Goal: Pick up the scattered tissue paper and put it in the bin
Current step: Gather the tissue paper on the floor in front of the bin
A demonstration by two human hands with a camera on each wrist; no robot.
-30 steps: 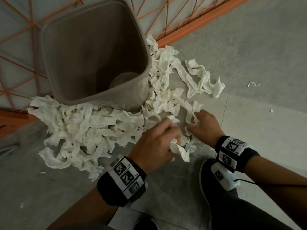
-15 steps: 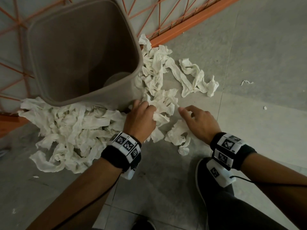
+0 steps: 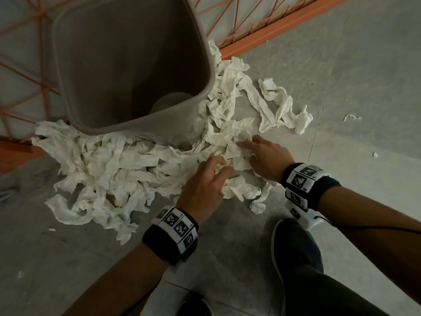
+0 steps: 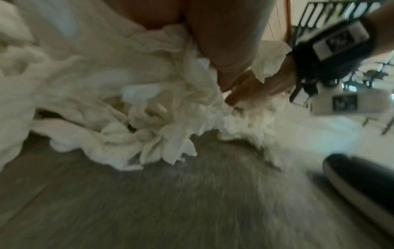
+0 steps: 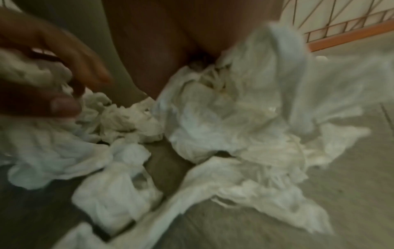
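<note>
Tissue paper (image 3: 238, 152) has now been bunched between 2 hands (left hand (image 3: 202, 185) clutching it, right hand (image 3: 268, 160) spread flat), ready for lifting.

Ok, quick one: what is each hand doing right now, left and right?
Left hand: fingers curled round a wad of tissue paper, gripping it.
Right hand: open, fingers stretched out on the tissue paper, apparently gripping nothing.

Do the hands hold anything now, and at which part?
The left hand grips a crumpled wad of tissue paper from above, fingers curled into it. The right hand lies on the tissue; a grip cannot be told.
</note>
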